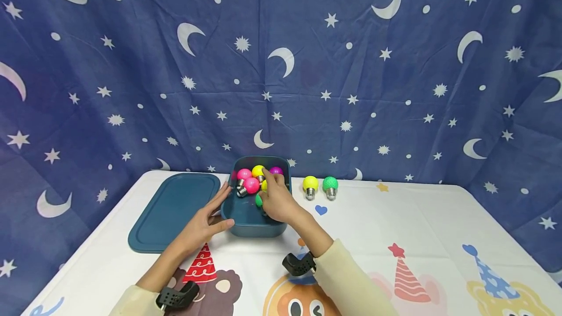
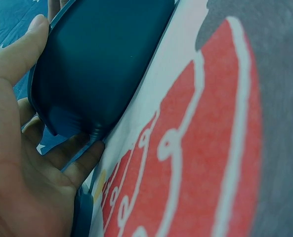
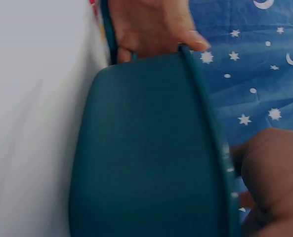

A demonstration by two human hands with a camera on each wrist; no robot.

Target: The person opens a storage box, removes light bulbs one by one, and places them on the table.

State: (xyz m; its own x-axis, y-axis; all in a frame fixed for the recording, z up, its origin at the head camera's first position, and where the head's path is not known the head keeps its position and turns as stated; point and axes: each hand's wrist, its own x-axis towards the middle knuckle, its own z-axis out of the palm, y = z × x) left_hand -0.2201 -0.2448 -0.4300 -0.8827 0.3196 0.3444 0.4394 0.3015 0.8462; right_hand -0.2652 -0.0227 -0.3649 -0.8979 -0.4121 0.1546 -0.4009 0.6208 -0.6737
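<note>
A dark teal plastic box [image 1: 256, 229] stands on the table with several small round bulbs in its far half. Two of these, a pink bulb [image 1: 244, 174] and a lower pink bulb [image 1: 251, 185], lie at the left. A yellow bulb [image 1: 257, 170] and a purple bulb [image 1: 276, 170] sit at the back. My left hand [image 1: 203, 228] rests against the box's left side, fingers stretched along the wall, thumb at the near corner. My right hand [image 1: 277, 201] reaches down inside, over a green bulb [image 1: 258, 201]; I cannot tell whether it holds one, its fingertips being partly hidden.
Flat on the table left of the box lies a teal lid [image 1: 171, 213]. To the right, a yellow bulb [image 1: 310, 183] and a green bulb [image 1: 330, 185] stand side by side near the back edge. A blue star-and-moon curtain [image 1: 307, 62] hangs behind the white patterned tablecloth [image 1: 364, 238].
</note>
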